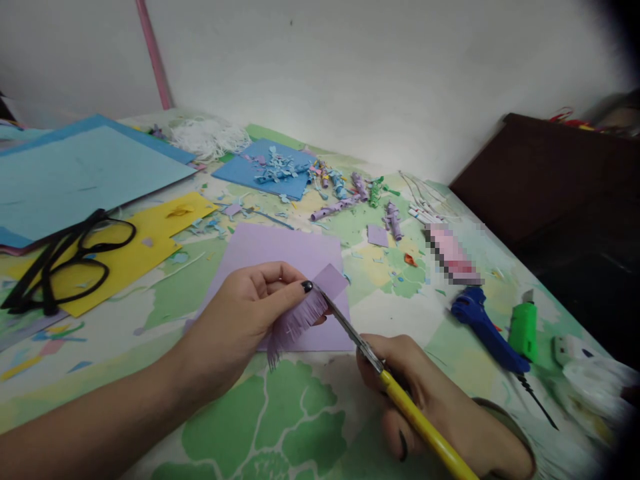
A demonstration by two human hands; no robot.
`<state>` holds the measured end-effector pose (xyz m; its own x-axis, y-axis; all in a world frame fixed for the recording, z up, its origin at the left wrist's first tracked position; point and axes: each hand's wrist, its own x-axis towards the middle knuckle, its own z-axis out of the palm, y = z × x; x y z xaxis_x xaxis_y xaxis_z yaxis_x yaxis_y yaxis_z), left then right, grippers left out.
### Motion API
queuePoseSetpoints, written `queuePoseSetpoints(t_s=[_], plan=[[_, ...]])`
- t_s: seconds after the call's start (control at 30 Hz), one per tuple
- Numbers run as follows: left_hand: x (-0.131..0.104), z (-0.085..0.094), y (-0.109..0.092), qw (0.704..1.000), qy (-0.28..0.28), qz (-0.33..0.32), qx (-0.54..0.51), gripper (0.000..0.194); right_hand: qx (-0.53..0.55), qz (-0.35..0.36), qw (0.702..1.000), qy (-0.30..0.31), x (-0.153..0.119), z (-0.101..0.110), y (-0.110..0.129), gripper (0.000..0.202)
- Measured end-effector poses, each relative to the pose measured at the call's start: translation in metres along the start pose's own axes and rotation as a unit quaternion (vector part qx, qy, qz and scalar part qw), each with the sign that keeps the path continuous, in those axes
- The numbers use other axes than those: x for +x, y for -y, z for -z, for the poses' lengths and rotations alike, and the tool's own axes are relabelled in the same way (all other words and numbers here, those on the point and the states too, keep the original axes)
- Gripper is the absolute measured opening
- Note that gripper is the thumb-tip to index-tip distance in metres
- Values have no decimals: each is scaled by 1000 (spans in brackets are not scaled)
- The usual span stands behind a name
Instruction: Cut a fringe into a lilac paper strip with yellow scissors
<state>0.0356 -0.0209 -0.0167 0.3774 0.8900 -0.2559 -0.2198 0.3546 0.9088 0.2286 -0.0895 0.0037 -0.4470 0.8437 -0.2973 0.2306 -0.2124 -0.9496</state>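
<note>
A small purple paper strip (300, 315), fringed along its lower left part and uncut at its upper right end, is pinched in my left hand (250, 300). My right hand (410, 380) is wrapped round scissors (367, 350) with metal blades and a yellow handle; the blade tips touch the strip's edge beside my left thumb. Beneath the strip, a larger purple sheet (285, 243) lies flat on the patterned tablecloth (240, 427).
Black glasses (75, 263) rest on yellow paper (150, 230) at left, near light blue sheets (90, 167). Curled paper pieces (393, 220) and blue paper (240, 175) lie behind. At right are a blue glue gun (487, 330) and a green cutter (523, 327).
</note>
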Motion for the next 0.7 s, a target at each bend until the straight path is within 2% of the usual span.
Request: queuePoseSetpoints(t_s=[0.1, 0.33, 0.5, 0.7], plan=[[1, 1, -1, 1000, -9, -7, -6, 9, -15, 20, 1000, -13, 0, 1, 2, 47], [3, 0, -5, 998, -31, -35, -37, 8, 54, 10, 998, 27, 0, 1, 3, 46], [3, 1, -4, 997, -40, -42, -54, 8, 76, -1, 997, 20, -1, 2, 1, 50], [2, 1, -5, 995, -57, -46, -64, 8, 53, 4, 999, 12, 0, 1, 3, 47]])
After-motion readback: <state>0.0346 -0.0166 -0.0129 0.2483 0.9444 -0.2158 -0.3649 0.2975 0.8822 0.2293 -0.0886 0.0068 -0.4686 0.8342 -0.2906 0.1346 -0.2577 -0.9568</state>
